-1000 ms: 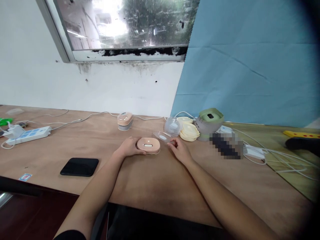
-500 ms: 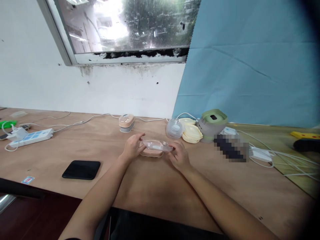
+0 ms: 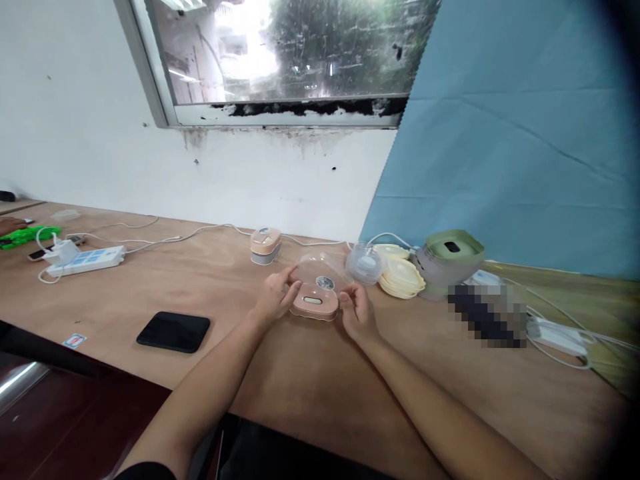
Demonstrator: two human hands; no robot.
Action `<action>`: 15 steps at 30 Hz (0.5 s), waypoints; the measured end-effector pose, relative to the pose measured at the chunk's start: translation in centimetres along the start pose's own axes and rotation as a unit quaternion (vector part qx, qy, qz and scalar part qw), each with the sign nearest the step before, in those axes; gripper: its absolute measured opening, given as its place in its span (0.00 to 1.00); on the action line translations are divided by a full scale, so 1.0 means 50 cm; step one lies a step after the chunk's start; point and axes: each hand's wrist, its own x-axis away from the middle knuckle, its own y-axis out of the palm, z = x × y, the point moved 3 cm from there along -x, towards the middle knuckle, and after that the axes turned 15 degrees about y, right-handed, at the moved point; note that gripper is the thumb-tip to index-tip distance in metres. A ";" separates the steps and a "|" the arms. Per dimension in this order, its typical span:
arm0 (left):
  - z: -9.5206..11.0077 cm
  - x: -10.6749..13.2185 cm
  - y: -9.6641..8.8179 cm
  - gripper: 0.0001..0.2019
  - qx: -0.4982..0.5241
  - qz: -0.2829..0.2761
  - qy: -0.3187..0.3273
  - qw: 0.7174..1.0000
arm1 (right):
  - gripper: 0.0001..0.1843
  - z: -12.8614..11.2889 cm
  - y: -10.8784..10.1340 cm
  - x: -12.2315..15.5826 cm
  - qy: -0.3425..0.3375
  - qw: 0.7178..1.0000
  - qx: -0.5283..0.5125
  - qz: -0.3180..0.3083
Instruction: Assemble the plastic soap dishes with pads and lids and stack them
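Observation:
A clear plastic cover (image 3: 314, 269) with a round printed label stands tilted up between my two hands. My left hand (image 3: 277, 295) pinches its left edge between thumb and fingers. On the other side, my right hand (image 3: 358, 313) has its fingers closed at the lower right edge. Just beneath the cover, on the table, lies a pink oval lid-like piece (image 3: 326, 309) with a pale slot in its top. Behind my left hand sits a small pink-and-grey container (image 3: 265, 246). A translucent round bowl (image 3: 367, 265) is beyond my right hand.
Stacked cream-yellow lids (image 3: 401, 278) and a green-topped grey container (image 3: 450, 257) stand at the right, with a white adapter (image 3: 557, 335) and cables. A black phone (image 3: 173, 331) lies at left, near a power strip (image 3: 93, 259). Part of another person's hand (image 3: 11, 225) shows far left.
The clear cover has turned from nearly flat to tilted up, so its label and the pink piece's slot now show. My head view has shifted slightly left.

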 end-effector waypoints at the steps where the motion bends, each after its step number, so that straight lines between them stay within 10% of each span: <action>1: -0.003 0.000 0.000 0.25 0.005 0.002 -0.009 1.000 | 0.20 0.004 0.002 0.002 0.008 1.000 -0.006 -0.006; 15: -0.009 0.001 0.020 0.28 0.095 -0.003 -0.091 0.991 | 0.33 0.030 0.022 -0.035 0.177 0.961 -0.200 -0.073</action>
